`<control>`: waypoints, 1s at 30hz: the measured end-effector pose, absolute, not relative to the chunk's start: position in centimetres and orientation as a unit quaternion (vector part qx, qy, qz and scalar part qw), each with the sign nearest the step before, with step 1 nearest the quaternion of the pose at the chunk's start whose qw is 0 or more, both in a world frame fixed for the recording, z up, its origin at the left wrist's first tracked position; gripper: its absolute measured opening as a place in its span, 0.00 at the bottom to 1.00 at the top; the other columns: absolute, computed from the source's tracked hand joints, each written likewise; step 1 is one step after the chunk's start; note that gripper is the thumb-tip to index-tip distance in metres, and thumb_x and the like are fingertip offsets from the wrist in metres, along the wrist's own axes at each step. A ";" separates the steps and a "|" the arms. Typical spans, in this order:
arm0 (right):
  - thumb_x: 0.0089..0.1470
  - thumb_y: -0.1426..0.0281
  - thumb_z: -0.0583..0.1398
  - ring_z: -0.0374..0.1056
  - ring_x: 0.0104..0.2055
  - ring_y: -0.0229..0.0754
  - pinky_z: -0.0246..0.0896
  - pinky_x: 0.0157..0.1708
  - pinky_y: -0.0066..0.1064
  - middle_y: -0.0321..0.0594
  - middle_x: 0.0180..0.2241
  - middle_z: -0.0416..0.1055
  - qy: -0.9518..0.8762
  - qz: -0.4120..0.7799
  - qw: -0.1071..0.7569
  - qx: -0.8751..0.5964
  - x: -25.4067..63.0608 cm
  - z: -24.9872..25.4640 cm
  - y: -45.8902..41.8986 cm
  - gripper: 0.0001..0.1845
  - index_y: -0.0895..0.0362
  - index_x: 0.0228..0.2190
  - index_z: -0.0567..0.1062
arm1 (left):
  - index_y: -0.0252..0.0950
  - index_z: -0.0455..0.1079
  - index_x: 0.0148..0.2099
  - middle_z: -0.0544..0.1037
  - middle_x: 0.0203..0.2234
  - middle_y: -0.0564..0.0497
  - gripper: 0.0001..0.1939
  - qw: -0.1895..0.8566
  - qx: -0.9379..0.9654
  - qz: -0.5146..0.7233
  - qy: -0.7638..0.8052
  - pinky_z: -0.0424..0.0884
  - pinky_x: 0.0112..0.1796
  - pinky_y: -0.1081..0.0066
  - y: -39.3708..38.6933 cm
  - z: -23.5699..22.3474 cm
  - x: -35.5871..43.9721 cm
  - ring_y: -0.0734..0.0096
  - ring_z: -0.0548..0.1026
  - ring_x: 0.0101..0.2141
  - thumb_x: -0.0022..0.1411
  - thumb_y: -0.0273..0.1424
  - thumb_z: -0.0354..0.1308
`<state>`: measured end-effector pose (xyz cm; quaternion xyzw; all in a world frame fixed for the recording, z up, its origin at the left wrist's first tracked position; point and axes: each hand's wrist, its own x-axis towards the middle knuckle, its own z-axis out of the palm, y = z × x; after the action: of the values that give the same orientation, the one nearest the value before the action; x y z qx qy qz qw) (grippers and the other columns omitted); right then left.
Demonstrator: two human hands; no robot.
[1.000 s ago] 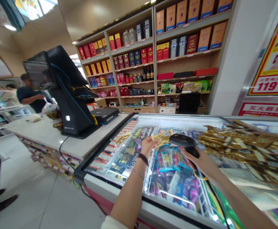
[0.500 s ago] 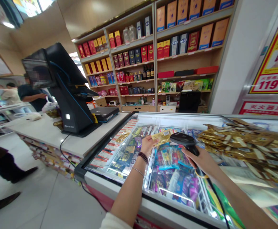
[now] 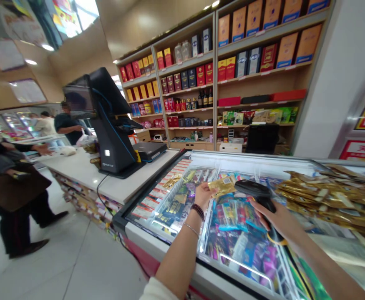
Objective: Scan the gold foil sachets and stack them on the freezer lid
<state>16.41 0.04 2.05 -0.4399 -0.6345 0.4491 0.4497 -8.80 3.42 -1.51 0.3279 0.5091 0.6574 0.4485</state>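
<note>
My left hand pinches a gold packet by its left end, with a barcode label facing up on it. In my right hand is a black barcode scanner, fingers wrapped round its handle. The scanner's head points left and sits close beside the packet's right end; whether they touch I cannot tell. Both hands are above the glass top of a chest freezer. Through the glass show wire baskets with colourful wrapped packs. A pile of similar gold packets lies on the freezer's right side.
To the left, a white counter bears a black checkout terminal and a flat black scale. A cable hangs from the counter. Shelves of boxed goods stand behind. One person stands at far left, others farther back.
The view has swung left, so everything sits farther right. My hands still hold the packet and scanner close together. More of the person at far left is in view.
</note>
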 end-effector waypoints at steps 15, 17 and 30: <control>0.35 0.44 0.81 0.58 0.15 0.35 0.55 0.13 0.31 0.34 0.18 0.68 -0.563 0.601 0.439 -0.360 2.5 2.1 5.0 0.31 0.51 0.22 0.74 | 0.37 0.76 0.47 0.87 0.38 0.45 0.27 0.262 0.232 0.736 0.580 0.82 0.39 0.66 -2.7 -1.3 -23.5 0.57 0.87 0.39 0.46 0.26 0.84; 0.36 0.46 0.81 0.58 0.15 0.35 0.56 0.14 0.31 0.34 0.19 0.69 -0.567 0.615 0.426 -0.345 1.0 2.0 4.5 0.30 0.52 0.22 0.75 | 0.37 0.76 0.47 0.86 0.39 0.43 0.24 0.222 0.229 0.718 0.618 0.83 0.43 0.62 -3.6 -1.8 -24.9 0.55 0.87 0.41 0.50 0.24 0.81; 0.33 0.48 0.83 0.61 0.16 0.34 0.56 0.13 0.28 0.33 0.19 0.70 -0.502 0.649 0.428 -0.378 1.5 -1.3 6.3 0.31 0.53 0.24 0.76 | 0.45 0.86 0.55 0.82 0.64 0.40 0.18 0.049 0.540 0.379 0.750 0.61 0.75 0.42 -4.0 -2.6 -25.1 0.43 0.75 0.68 0.69 0.24 0.64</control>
<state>1.49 6.35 -1.34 -0.3783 -0.5022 0.6490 0.4284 -25.10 -4.00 -2.62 0.5402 0.7495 0.3795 0.0491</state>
